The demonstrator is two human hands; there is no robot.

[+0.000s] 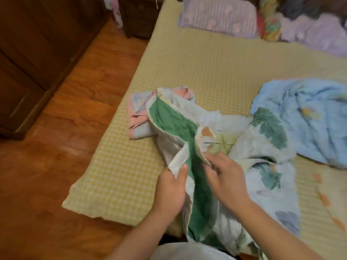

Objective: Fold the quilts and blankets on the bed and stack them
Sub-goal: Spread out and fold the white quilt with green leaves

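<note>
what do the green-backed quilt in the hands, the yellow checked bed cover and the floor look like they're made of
Green-backed quilt: soft woven fabric, likely cotton, matte; it creases and drapes limply where the left hand and right hand grip it.
Yellow checked bed cover: matte cloth, perhaps lightly padded, judging by its thick edge at the corner.
Floor: wood or wood-look laminate, glossy, with visible grain and sheen.
</note>
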